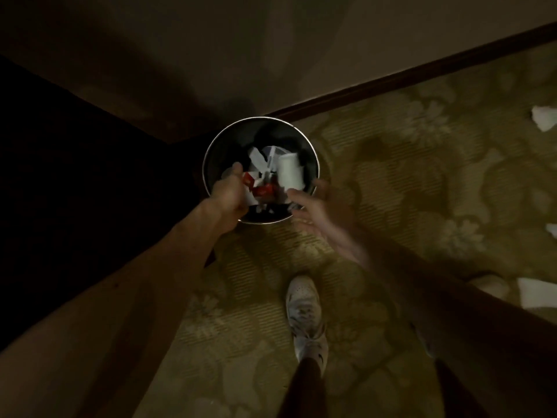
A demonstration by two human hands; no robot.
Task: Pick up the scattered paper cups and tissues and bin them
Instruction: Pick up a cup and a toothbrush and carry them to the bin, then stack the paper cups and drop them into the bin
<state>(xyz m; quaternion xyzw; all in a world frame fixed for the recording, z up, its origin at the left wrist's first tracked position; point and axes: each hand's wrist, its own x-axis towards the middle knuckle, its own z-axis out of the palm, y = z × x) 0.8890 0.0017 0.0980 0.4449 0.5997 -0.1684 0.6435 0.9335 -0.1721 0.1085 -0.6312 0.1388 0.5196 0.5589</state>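
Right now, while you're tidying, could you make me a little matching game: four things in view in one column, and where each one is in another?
Things:
1. paper cup
2. bin
3. shoe
4. tissue

Places:
A. far right on the carpet
B. within the bin's round rim
C. in the corner, by the skirting board
D. on the carpet, nearest the camera

Pairs: 1-B, 2-C, 3-D, 4-A

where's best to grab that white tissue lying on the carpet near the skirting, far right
Probably pinch the tissue at its crumpled middle, coming straight down from above: it lies low on the carpet, its thin edges offer little to catch, and nothing crowds it.
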